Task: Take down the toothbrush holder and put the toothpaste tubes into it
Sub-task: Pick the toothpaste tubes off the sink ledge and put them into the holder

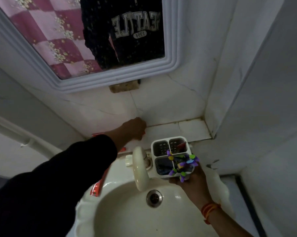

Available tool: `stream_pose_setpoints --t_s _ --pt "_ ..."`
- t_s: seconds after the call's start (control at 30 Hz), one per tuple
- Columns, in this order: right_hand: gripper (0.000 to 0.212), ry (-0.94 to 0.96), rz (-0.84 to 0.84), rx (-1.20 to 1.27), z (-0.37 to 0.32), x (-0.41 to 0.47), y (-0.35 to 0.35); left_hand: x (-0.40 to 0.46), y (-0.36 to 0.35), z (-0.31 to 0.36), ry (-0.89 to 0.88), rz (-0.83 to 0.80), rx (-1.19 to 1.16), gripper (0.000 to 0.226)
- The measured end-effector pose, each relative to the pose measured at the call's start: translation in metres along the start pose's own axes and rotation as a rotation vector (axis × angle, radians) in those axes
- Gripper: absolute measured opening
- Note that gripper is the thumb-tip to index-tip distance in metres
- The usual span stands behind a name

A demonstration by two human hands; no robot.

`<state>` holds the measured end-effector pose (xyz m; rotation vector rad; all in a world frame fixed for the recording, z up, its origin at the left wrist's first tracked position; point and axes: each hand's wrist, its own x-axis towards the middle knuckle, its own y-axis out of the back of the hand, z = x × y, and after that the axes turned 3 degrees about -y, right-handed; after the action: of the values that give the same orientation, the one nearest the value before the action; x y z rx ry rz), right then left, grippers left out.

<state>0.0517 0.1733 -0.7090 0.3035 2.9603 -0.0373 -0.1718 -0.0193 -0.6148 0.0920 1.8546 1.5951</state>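
Note:
My right hand [190,182] holds a white toothbrush holder [168,139] from below, above the sink's back right rim. The holder has several compartments and purple and green flowers [182,164] on its near side. Something red [181,145] sits in its far right compartment. My left hand [134,128] reaches to the tiled ledge behind the sink, fingers curled down on a red toothpaste tube [96,134] whose ends show on either side of my wrist. Another red tube [97,187] lies on the sink's left rim, partly under my sleeve.
A cream faucet [140,168] curves over the white sink [127,216] with its metal drain [154,197]. A white-framed mirror [110,79] hangs above the ledge [188,129]. A wall corner closes in on the right, and a white pipe [24,139] runs at left.

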Motion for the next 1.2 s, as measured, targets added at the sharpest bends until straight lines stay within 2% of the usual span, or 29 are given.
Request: stream_pose_setpoints --t_s 0.1,0.23,0.3,0.37,0.43,0.5,0.6,0.7,0.77,0.83,0.93,1.1,1.2 --pt "0.067 -0.039 -0.019 0.010 0.007 0.003 0.003 0.004 -0.025 -0.007 -0.037 0.054 0.012 0.035" --pt "0.068 -0.034 -0.024 -0.038 0.009 0.005 0.002 0.004 -0.025 -0.008 -0.119 0.164 0.011 0.034" --pt "0.070 -0.016 -0.006 -0.087 0.010 0.006 0.001 0.001 -0.018 -0.006 -0.193 0.282 -0.008 0.036" --pt "0.068 0.005 -0.009 -0.121 0.006 0.005 0.000 -0.003 -0.009 0.001 -0.337 0.457 -0.089 0.036" --pt "0.071 0.033 0.016 -0.170 0.003 0.003 0.000 -0.009 0.006 0.017 -0.452 0.523 -0.296 0.044" --pt "0.078 0.042 0.033 -0.193 -0.002 0.001 0.000 -0.018 0.028 0.038 -0.512 0.471 -0.415 0.053" --pt "0.078 0.058 0.035 -0.202 -0.004 0.001 -0.001 -0.026 0.065 0.070 -0.609 0.273 -0.237 0.065" --pt "0.081 0.103 0.039 -0.253 -0.008 -0.002 -0.001 -0.030 0.094 0.097 -0.488 -0.032 0.066 0.073" --pt "0.088 0.127 0.040 -0.305 -0.009 -0.003 0.000 -0.035 0.104 0.115 -0.351 -0.140 0.239 0.088" --pt "0.082 0.121 0.064 -0.329 -0.007 -0.001 -0.001 -0.039 0.109 0.127 -0.327 -0.154 0.431 0.094" --pt "0.074 0.119 0.069 -0.345 -0.007 0.001 -0.003 -0.042 0.113 0.143 -0.391 -0.150 0.611 0.083" --pt "0.072 0.118 0.069 -0.381 -0.002 0.003 -0.002 -0.046 0.119 0.158 -0.364 -0.157 0.573 0.070" --pt "0.071 0.101 0.074 -0.384 0.000 0.003 0.000 -0.046 0.128 0.146 -0.359 -0.105 0.375 0.054"
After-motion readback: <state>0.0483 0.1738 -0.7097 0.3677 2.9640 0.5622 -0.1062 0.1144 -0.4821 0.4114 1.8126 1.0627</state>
